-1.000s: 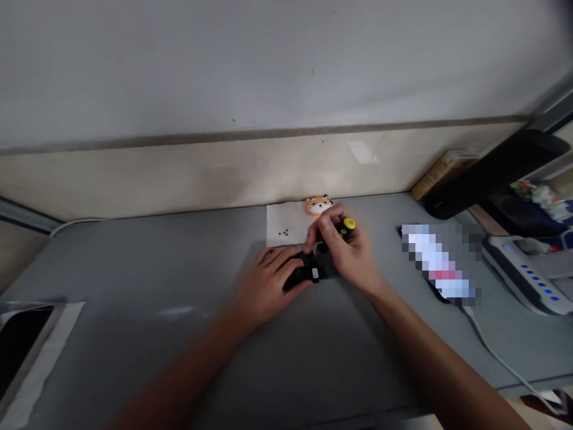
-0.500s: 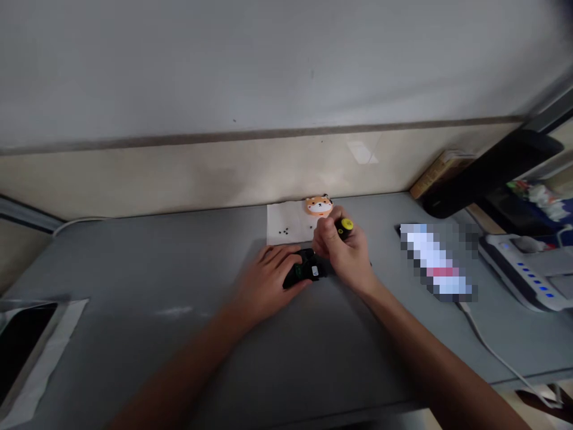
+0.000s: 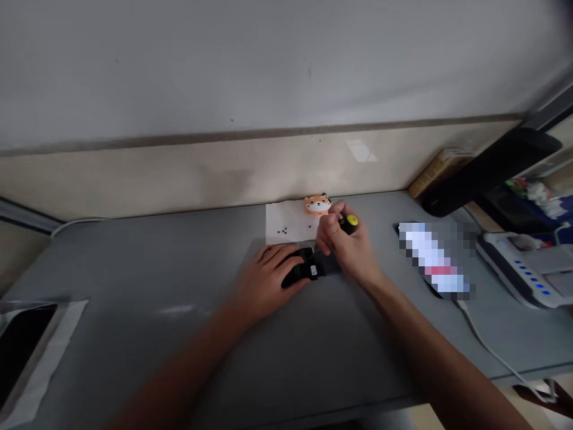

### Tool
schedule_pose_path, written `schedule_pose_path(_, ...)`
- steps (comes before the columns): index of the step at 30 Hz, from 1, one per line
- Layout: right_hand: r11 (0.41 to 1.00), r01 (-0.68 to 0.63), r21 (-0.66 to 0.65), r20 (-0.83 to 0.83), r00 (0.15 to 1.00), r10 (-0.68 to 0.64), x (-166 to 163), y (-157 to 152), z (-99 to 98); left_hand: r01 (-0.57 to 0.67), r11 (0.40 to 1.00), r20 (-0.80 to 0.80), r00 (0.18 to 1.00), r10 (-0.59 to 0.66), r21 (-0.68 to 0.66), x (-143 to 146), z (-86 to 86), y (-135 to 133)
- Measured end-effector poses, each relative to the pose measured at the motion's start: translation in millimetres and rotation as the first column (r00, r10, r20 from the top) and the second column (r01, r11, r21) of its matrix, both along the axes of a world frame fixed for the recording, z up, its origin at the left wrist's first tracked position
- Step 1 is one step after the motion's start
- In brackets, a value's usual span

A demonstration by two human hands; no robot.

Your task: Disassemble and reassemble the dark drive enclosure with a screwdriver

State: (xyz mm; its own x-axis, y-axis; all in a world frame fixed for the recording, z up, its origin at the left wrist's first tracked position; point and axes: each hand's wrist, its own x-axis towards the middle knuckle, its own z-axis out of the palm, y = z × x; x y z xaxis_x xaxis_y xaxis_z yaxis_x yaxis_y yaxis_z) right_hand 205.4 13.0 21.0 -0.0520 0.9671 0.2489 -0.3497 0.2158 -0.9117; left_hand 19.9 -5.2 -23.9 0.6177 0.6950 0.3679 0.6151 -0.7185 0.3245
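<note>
My left hand [image 3: 267, 278] is wrapped over a small black device [image 3: 296, 275], pressing it against the desk. A bit of green and a small white label show on the device; its exact kind I cannot make out. In my right hand [image 3: 347, 245] is a screwdriver [image 3: 350, 223] with a black handle and a yellow end cap. Its thin shaft slants down and left to the device, and whether the tip touches it is unclear. Just behind, several tiny dark screws [image 3: 283, 230] lie on a white sheet of paper [image 3: 293, 216].
An orange and white animal-face case [image 3: 317, 205] sits at the paper's back right. On the right of the grey desk [image 3: 201, 358] are a phone [image 3: 432, 260] with a cable, a power strip [image 3: 528, 269] and a black cylinder [image 3: 492, 170]. A pale wall stands behind.
My right hand has tilted the screwdriver, its handle now leaning further right and its shaft showing above the device. My left hand keeps its hold on the device.
</note>
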Motion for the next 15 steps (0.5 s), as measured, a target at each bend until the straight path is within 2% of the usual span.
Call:
schedule_pose_path(2,1.0,-0.003,-0.018,-0.057,0.998,0.002,-0.2,1.5,1.0,-0.004,1.0,0.007,1.0,0.004,0.003,0.2,0.0,-0.3)
schedule_pose_path(6,0.991,-0.111,-0.069,-0.156,0.983,0.099,1.0,1.8,6.6,-0.007,1.0,0.014,1.0,0.007,0.009,0.4,0.1,-0.6)
schedule_pose_path(15,0.994,-0.106,-0.03,-0.127,0.987,0.101,-2.3,-0.2,4.2,-0.013,1.0,0.016,1.0,0.013,0.02,1.9,5.0,-1.6)
